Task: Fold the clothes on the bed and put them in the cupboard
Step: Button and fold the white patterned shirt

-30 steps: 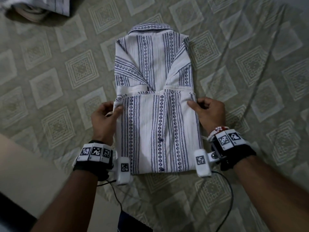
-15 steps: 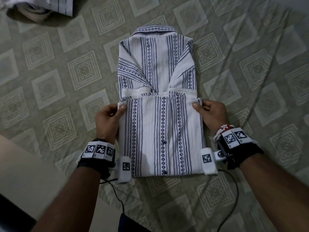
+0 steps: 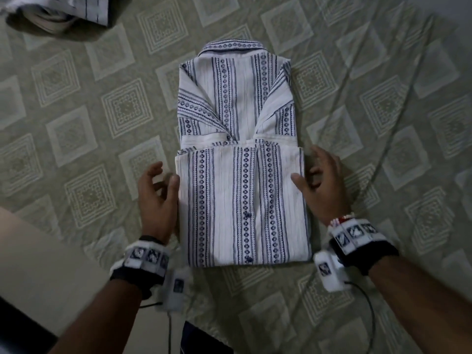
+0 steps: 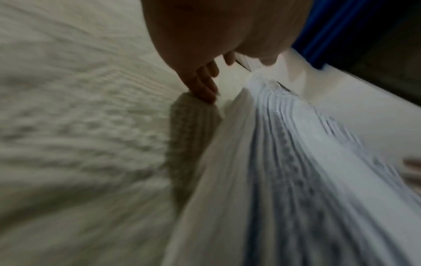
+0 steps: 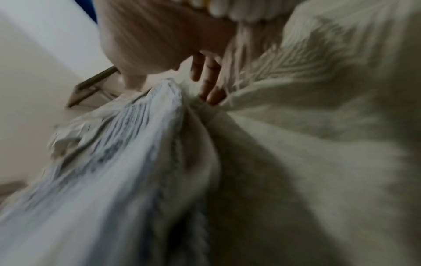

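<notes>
A white shirt with blue patterned stripes (image 3: 240,175) lies folded on the green diamond-patterned bedsheet (image 3: 102,111), collar away from me and the lower half doubled up over the front. My left hand (image 3: 166,175) is beside the shirt's left edge, fingers spread and holding nothing. My right hand (image 3: 309,169) is at the right edge, also spread, with its thumb lying on the cloth. In the blurred left wrist view the fingertips (image 4: 205,91) touch the sheet next to the shirt (image 4: 284,162). In the right wrist view the fingers (image 5: 212,90) reach down beside the shirt (image 5: 114,162).
More clothes (image 3: 63,11) are piled at the far left corner of the bed. The bed's near edge (image 3: 38,264) runs diagonally at the lower left, with a dark object (image 3: 204,341) below it. Cables trail from both wrist cameras.
Both hands pinched the doubled-over hem at its corners before. They have let go and slid back along the shirt's sides with fingers spread.
</notes>
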